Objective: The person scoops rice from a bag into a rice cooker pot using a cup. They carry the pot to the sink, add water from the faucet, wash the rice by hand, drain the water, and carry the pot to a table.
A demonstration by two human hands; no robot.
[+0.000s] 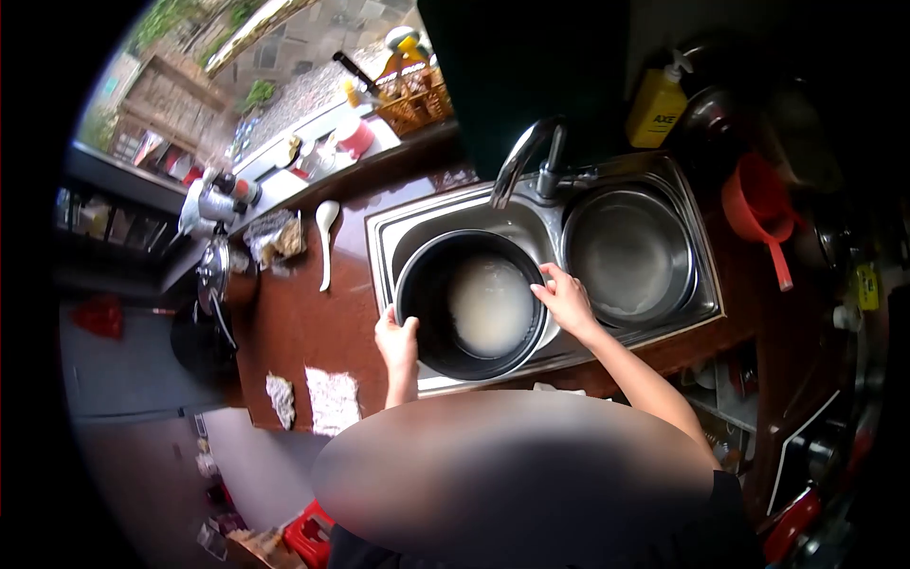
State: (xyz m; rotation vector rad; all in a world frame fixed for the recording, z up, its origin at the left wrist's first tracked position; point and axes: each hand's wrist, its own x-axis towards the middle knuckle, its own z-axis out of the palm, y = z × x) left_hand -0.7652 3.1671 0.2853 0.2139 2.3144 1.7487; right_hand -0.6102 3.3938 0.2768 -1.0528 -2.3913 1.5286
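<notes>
Pot (425,299) gripped at the stainless-steel double sink (379,248)

Cloudy whitish liquid (490,308) sits inside, over the left-side basin. Left hand (398,349) and right hand (567,303) have thumbs and fingers clamped on opposite rims. The chrome faucet (519,163) arches just behind. Along the reddish-brown countertop (284,327) lie a white spoon (327,223) and crumpled cloths (333,400); daylight enters through the window (303,57), while the room's right side is dim.

Here's the reddish-brown countertop (284,332), a double-bowl stainless-steel sink (379,228) set into it; left of that lies a white spoon (327,215), further left a crumpled bundle (276,237), and at the near edge, a small rumpled cloth (281,400) beside a larger, flatter cloth (333,400).
</notes>
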